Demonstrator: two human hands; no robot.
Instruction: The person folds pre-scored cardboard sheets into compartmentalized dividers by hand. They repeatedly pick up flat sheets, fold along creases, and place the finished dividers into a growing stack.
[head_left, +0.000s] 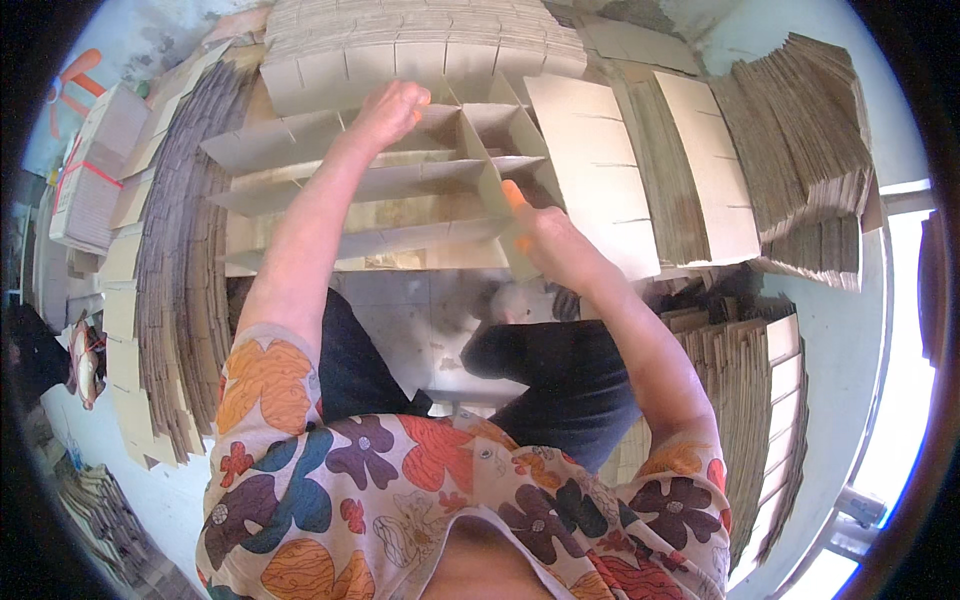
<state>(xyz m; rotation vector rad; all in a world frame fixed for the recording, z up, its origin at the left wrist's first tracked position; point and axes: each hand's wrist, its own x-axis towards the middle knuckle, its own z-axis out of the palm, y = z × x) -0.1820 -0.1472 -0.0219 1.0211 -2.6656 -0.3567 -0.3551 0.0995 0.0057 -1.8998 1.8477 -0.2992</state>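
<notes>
Several long slotted cardboard strips (400,180) stand on edge in front of me, lying left to right. A slotted cross strip (487,165) passes through them on the right, forming open cells. At the farthest long strip, my left hand (390,113) is closed, knuckles up; whatever its fingers hold is hidden. My right hand (555,238) grips the near part of the cross strip between thumb and fingers. Orange covers show on fingertips of both hands.
A broad stack of slotted cardboard (420,60) stands at the back. More cardboard pieces line the left (190,250) and the right (690,165). A tall pile (800,130) leans at the far right. A white bundle with red strapping (98,170) sits at the left.
</notes>
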